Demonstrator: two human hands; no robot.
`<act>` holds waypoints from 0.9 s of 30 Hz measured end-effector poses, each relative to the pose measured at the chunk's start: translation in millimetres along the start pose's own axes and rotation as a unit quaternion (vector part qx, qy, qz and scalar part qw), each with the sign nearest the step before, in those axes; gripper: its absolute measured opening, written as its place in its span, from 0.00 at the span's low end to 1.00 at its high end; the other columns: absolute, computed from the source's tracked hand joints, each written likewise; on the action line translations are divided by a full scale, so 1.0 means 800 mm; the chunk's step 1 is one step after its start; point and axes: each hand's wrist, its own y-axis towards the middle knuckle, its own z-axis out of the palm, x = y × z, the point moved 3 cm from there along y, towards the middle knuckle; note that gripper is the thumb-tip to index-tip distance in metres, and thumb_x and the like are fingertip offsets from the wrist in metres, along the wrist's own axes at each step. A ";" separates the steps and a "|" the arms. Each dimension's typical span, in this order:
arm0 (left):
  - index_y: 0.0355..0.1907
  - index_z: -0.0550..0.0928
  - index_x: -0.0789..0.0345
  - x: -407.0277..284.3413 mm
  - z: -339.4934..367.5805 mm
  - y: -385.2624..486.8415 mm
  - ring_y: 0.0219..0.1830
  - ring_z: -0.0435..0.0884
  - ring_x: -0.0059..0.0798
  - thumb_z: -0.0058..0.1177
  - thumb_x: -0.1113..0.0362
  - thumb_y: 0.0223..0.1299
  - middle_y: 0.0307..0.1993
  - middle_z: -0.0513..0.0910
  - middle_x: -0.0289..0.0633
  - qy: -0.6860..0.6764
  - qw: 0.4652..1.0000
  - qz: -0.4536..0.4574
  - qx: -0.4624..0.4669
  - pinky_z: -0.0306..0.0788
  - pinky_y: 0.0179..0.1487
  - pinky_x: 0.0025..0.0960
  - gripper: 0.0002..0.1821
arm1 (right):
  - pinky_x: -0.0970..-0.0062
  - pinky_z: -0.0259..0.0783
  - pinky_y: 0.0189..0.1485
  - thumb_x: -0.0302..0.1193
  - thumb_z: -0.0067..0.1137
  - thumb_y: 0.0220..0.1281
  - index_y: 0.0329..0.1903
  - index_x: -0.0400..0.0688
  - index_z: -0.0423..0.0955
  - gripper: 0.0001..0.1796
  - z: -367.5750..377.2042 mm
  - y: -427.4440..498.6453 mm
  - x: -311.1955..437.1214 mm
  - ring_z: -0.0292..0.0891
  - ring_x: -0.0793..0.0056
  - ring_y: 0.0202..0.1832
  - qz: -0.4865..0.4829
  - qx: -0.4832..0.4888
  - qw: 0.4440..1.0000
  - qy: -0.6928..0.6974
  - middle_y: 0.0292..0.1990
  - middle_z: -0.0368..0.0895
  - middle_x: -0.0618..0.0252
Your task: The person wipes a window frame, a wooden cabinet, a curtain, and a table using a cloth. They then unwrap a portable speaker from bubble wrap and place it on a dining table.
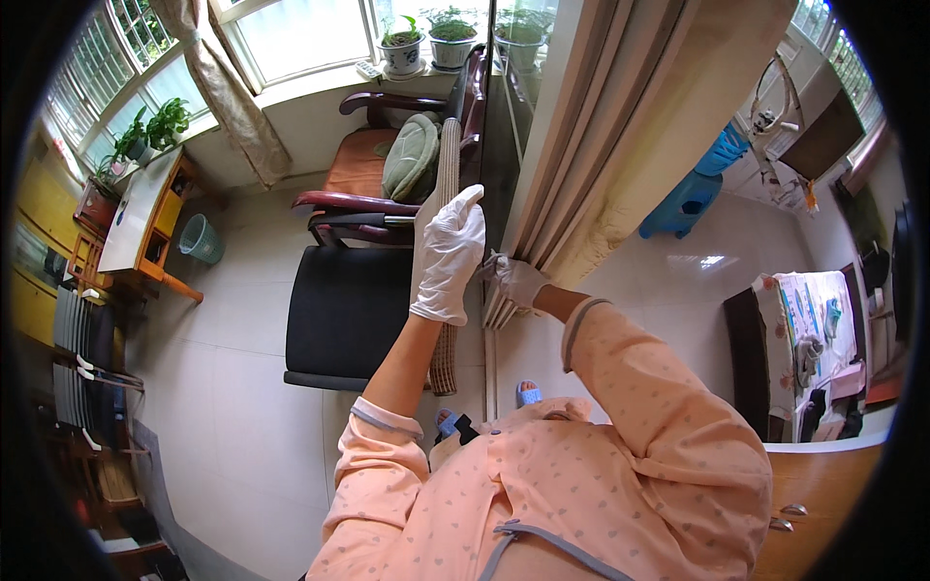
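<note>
In a white glove, my left hand is raised in front of me with its fingers curled, over a black chair. A beige ribbed strip of cloth or padding runs above and below that hand; whether the fingers grip it I cannot tell. My right hand, gloved too, is at the lower edge of the stacked sliding door panels. Its fingers reach round the panel edge near the glass pane, and their tips are partly hidden.
A wooden armchair with a green cushion stands by the window. Potted plants line the sill. At left are a desk and a wastebasket; at right, blue plastic stools and a cloth-covered table. A floor track runs below the panels.
</note>
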 end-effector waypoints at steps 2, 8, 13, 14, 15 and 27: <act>0.61 0.83 0.64 0.000 -0.001 -0.002 0.43 0.81 0.12 0.55 0.67 0.73 0.48 0.87 0.30 0.032 0.999 -0.003 0.009 0.74 0.46 0.17 0.17 | 0.61 0.72 0.27 0.50 0.43 0.77 0.47 0.56 0.80 0.18 -0.010 -0.018 0.008 0.73 0.75 0.26 0.152 0.054 0.979 0.126 0.24 0.74 0.71; 0.56 0.85 0.64 -0.006 0.014 -0.005 0.42 0.89 0.33 0.55 0.65 0.70 0.44 0.90 0.46 0.055 0.994 -0.043 0.086 0.78 0.49 0.31 0.16 | 0.62 0.75 0.33 0.37 0.57 0.62 0.40 0.48 0.80 0.09 -0.089 -0.064 0.184 0.78 0.71 0.31 -0.353 0.051 0.866 -0.352 0.29 0.81 0.67; 0.57 0.85 0.61 -0.021 0.017 -0.001 0.42 0.87 0.28 0.54 0.64 0.72 0.45 0.89 0.41 0.081 0.993 -0.017 0.087 0.77 0.48 0.27 0.15 | 0.61 0.76 0.46 0.27 0.67 0.39 0.47 0.45 0.80 0.24 -0.160 -0.129 0.328 0.78 0.58 0.46 -0.534 -0.224 0.636 -0.511 0.42 0.80 0.64; 0.58 0.84 0.63 -0.026 0.018 0.000 0.43 0.84 0.21 0.54 0.66 0.72 0.46 0.88 0.36 0.071 0.994 0.003 0.082 0.76 0.48 0.23 0.16 | 0.60 0.75 0.46 0.26 0.67 0.39 0.49 0.45 0.80 0.26 -0.168 -0.139 0.344 0.77 0.56 0.47 -0.533 -0.253 0.607 -0.532 0.44 0.78 0.62; 0.59 0.84 0.65 -0.030 0.021 0.001 0.44 0.82 0.13 0.53 0.68 0.73 0.47 0.88 0.31 0.083 0.994 0.015 0.076 0.74 0.49 0.18 0.16 | 0.59 0.75 0.46 0.26 0.68 0.39 0.51 0.46 0.80 0.27 -0.178 -0.147 0.358 0.76 0.54 0.48 -0.531 -0.282 0.578 -0.552 0.45 0.77 0.60; 0.61 0.82 0.68 -0.045 0.042 -0.012 0.52 0.83 0.18 0.54 0.69 0.73 0.51 0.87 0.36 0.050 0.994 -0.024 0.092 0.74 0.58 0.21 0.17 | 0.55 0.75 0.57 0.29 0.62 0.57 0.68 0.56 0.72 0.33 -0.088 -0.136 0.193 0.72 0.48 0.59 -0.284 -0.323 0.768 -0.475 0.57 0.71 0.55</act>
